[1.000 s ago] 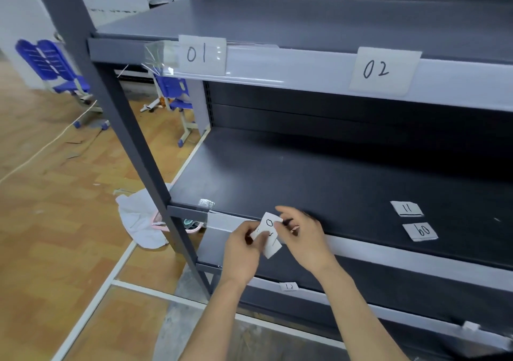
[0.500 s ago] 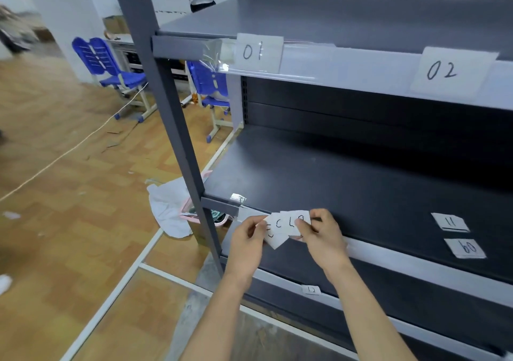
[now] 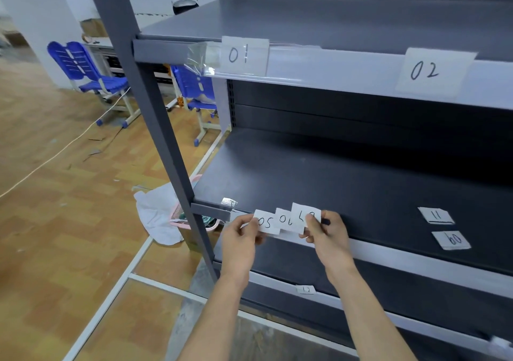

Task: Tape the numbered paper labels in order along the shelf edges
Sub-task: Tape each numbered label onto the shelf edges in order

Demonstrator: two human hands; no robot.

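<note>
Left hand [image 3: 241,240]: thumb and fingers pinch label 05 [image 3: 266,222] at its left end.
Right hand [image 3: 329,235]: thumb pinches the top slip [image 3: 301,214], which overlaps label 06 [image 3: 286,219].
Fan of 3: held at the middle shelf [image 3: 347,183] front edge, near its left corner.
Loose: label 11 [image 3: 435,216] and label 09 [image 3: 454,240], by the same edge, well right.
Taped: label 01 [image 3: 245,55] and label 02 [image 3: 433,72] on the upper shelf edge [image 3: 333,69].

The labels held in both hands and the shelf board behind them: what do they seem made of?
The labels look like thin matte white paper: pen-written numbers, cut edges. The shelf board seems to be painted sheet metal, dark grey with a dull sheen, but this is not certain.
</note>
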